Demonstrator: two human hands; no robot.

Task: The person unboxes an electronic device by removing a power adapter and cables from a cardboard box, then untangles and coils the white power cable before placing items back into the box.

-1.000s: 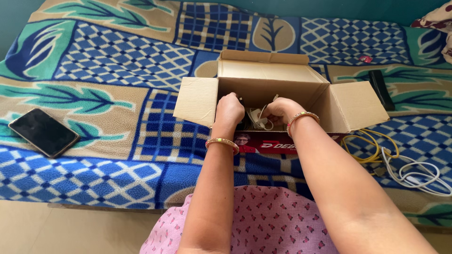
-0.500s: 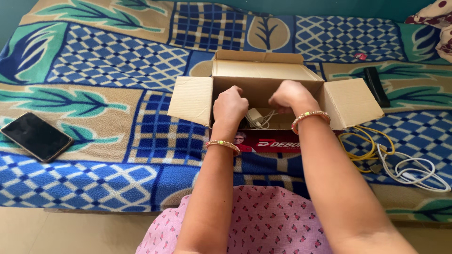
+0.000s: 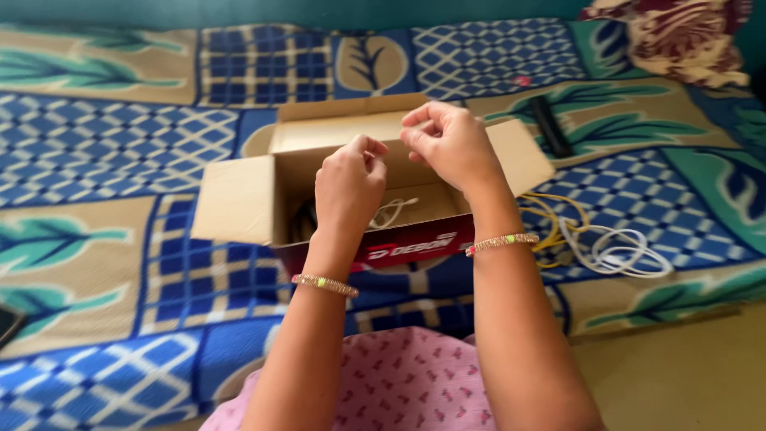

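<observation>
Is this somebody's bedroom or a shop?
Probably a bedroom at home, not a shop. The open brown cardboard box sits on a soft fleece blanket with blue, green and tan leaf patterns, a maroon flowered pillow lies in the corner, and a black remote control rests nearby.

Left hand (image 3: 349, 182) and right hand (image 3: 448, 144) raised over open cardboard box (image 3: 239, 199) (white cable (image 3: 395, 211) inside), patterned blanket (image 3: 96, 144)

One cardboard box (image 3: 239, 199), two cables (image 3: 606, 251), one remote (image 3: 550, 126), two bangles (image 3: 325, 284).
</observation>
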